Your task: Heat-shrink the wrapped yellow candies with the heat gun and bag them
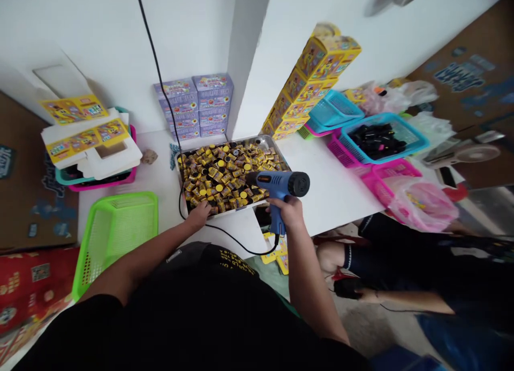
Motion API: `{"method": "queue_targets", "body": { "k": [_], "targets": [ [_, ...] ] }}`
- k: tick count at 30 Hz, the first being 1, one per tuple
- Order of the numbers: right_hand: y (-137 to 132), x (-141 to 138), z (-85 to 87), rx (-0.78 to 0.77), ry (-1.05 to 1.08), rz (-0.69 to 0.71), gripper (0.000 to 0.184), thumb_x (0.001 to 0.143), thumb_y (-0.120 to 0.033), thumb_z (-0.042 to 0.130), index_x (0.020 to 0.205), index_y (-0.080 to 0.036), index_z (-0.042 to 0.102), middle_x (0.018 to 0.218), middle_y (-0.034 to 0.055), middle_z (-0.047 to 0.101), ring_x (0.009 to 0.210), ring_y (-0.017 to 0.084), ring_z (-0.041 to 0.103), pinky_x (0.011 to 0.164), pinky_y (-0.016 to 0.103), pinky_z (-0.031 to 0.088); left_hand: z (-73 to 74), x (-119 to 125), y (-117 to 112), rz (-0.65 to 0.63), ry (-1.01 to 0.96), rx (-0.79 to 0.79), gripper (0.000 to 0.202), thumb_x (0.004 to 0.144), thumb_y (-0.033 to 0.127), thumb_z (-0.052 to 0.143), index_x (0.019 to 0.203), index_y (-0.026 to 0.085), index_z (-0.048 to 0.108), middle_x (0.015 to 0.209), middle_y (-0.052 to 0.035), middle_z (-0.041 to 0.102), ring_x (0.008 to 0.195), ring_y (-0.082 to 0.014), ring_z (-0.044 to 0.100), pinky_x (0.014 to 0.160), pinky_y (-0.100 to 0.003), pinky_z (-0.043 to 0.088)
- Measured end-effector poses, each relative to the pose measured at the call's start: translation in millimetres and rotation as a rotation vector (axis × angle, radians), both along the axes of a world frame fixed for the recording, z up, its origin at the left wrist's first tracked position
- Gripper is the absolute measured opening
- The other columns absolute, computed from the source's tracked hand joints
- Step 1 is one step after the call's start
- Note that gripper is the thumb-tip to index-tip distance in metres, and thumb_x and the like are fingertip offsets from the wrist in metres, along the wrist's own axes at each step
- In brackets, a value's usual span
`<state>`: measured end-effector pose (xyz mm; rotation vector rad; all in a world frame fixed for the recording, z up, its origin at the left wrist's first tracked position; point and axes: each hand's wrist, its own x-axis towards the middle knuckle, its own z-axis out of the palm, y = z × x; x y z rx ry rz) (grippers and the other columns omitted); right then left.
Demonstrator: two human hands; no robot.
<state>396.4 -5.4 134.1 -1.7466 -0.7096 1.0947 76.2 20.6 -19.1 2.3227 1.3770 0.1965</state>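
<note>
My right hand (pixel 291 211) is wrapped round the handle of a blue heat gun (pixel 277 182). Its dark nozzle points left over a metal tray (pixel 286 165) heaped with small yellow-and-black bottles (pixel 219 173). At the tray's near left edge, my left hand (pixel 199 216) has its fingers closed over the rim, close against the nearest bottles. From the heat gun's grip a black cord (pixel 236 245) loops left past the tray and rises in front of the wall.
Purple boxes (pixel 214 106) and a stack of yellow boxes (pixel 309 82) stand behind the tray. A green basket (pixel 124 221) lies left, below flattened cartons (pixel 90 143). Right are a blue basket (pixel 383 138) of black pieces and another person's hand (pixel 367 295) holding a black object.
</note>
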Motion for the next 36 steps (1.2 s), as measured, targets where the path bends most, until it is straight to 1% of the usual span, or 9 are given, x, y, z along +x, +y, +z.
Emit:
{"method": "queue_targets", "body": {
  "k": [7, 14, 19, 22, 25, 28, 30, 33, 36],
  "targets": [
    [-2, 21, 1.3, -0.023, -0.173, -0.121, 0.030, 0.052, -0.033, 0.079, 0.074, -0.021, 0.062, 0.052, -0.0003, 0.063, 0.048, 0.022, 0.064, 0.045, 0.029, 0.049, 34.8, 9, 26, 0.287, -0.198, 0.066, 0.020, 0.095, 0.023, 0.064, 0.114, 0.019, 0.062, 0.112, -0.0096, 0.058, 0.108, -0.0246, 0.061, 0.103, -0.038, 0.052],
    [-28, 31, -4.7, -0.063, 0.010, -0.233, 0.031, 0.052, -0.039, 0.081, 0.068, -0.020, 0.062, 0.051, 0.0043, 0.066, 0.046, 0.025, 0.065, 0.042, 0.032, 0.050, 81.9, 109, 109, 0.149, -0.134, 0.055, 0.019, 0.097, 0.022, 0.061, 0.116, 0.019, 0.063, 0.122, -0.0117, 0.058, 0.112, -0.0263, 0.061, 0.100, -0.038, 0.052],
    [-29, 40, -6.5, -0.038, 0.052, -0.249, 0.033, 0.057, -0.040, 0.083, 0.071, -0.019, 0.063, 0.054, 0.0060, 0.068, 0.047, 0.023, 0.065, 0.043, 0.031, 0.051, 94.6, 182, 163, 0.130, -0.081, -0.016, 0.023, 0.097, 0.019, 0.061, 0.120, 0.015, 0.063, 0.128, -0.0159, 0.056, 0.117, -0.0296, 0.060, 0.101, -0.041, 0.051],
    [-22, 44, -7.3, 0.009, 0.058, -0.255, 0.032, 0.057, -0.040, 0.083, 0.072, -0.021, 0.063, 0.055, 0.0034, 0.068, 0.048, 0.023, 0.065, 0.044, 0.033, 0.053, 95.5, 202, 180, 0.167, -0.136, -0.012, 0.033, 0.099, 0.023, 0.061, 0.130, 0.013, 0.060, 0.130, -0.0175, 0.056, 0.123, -0.0301, 0.058, 0.105, -0.041, 0.048],
    [-11, 47, -11.1, 0.039, 0.036, -0.294, 0.030, 0.054, -0.037, 0.083, 0.072, -0.023, 0.062, 0.055, 0.0009, 0.066, 0.049, 0.024, 0.065, 0.045, 0.034, 0.054, 92.1, 193, 175, 0.091, -0.177, 0.060, 0.029, 0.100, 0.025, 0.059, 0.126, 0.013, 0.064, 0.124, -0.0156, 0.061, 0.124, -0.0294, 0.057, 0.108, -0.041, 0.046],
    [0, 49, -15.6, 0.027, -0.010, -0.282, 0.028, 0.054, -0.035, 0.081, 0.068, -0.023, 0.061, 0.053, 0.0010, 0.064, 0.047, 0.025, 0.065, 0.043, 0.034, 0.052, 83.8, 155, 150, 0.016, -0.130, 0.136, 0.025, 0.100, 0.027, 0.057, 0.118, 0.017, 0.070, 0.120, -0.0143, 0.065, 0.124, -0.0290, 0.057, 0.112, -0.042, 0.044],
    [7, 48, -16.5, 0.031, -0.031, -0.238, 0.027, 0.055, -0.035, 0.080, 0.068, -0.023, 0.061, 0.053, 0.0002, 0.064, 0.046, 0.024, 0.064, 0.041, 0.032, 0.050, 74.7, 123, 128, 0.080, -0.053, 0.203, 0.031, 0.100, 0.030, 0.055, 0.126, 0.018, 0.068, 0.134, -0.0158, 0.063, 0.134, -0.0312, 0.052, 0.117, -0.045, 0.040],
    [18, 38, -14.1, 0.038, 0.044, -0.120, 0.026, 0.057, -0.036, 0.080, 0.070, -0.022, 0.063, 0.053, -0.0008, 0.064, 0.044, 0.021, 0.063, 0.042, 0.031, 0.050, 56.6, 82, 102, 0.265, 0.081, 0.247, 0.060, 0.099, 0.043, 0.058, 0.150, 0.013, 0.051, 0.161, -0.0223, 0.041, 0.152, -0.0392, 0.033, 0.124, -0.053, 0.030],
    [27, 21, -11.6, 0.052, 0.141, -0.045, 0.028, 0.057, -0.037, 0.081, 0.071, -0.021, 0.064, 0.053, -0.0005, 0.064, 0.045, 0.021, 0.062, 0.044, 0.031, 0.050, 39.7, 68, 94, 0.352, 0.144, 0.186, 0.087, 0.096, 0.056, 0.060, 0.161, 0.005, 0.033, 0.167, -0.0290, 0.028, 0.156, -0.0445, 0.025, 0.124, -0.056, 0.029]
  ]
}}
